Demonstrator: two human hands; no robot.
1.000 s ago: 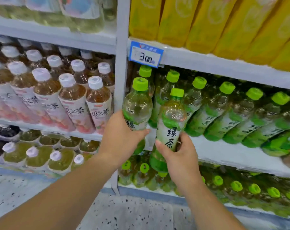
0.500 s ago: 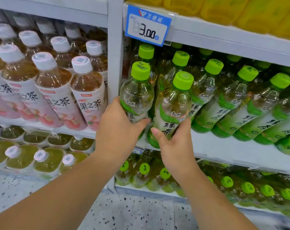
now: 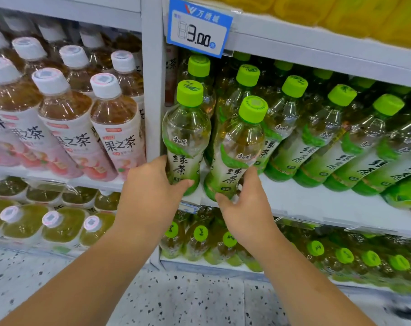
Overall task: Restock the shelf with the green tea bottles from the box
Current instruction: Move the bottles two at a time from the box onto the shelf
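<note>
Two green tea bottles, lime caps, gripped low at shelf edge

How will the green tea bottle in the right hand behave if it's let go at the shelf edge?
The bottle looks full, so probably heavy for its size. It leans, with its base near the shelf lip, so it may tip forward. The right hand cups only its bottom; the smooth wrap could slip.

Ahead of me: bottle rows packed tight, upright post at left; bare shelf lip open to the right
</note>
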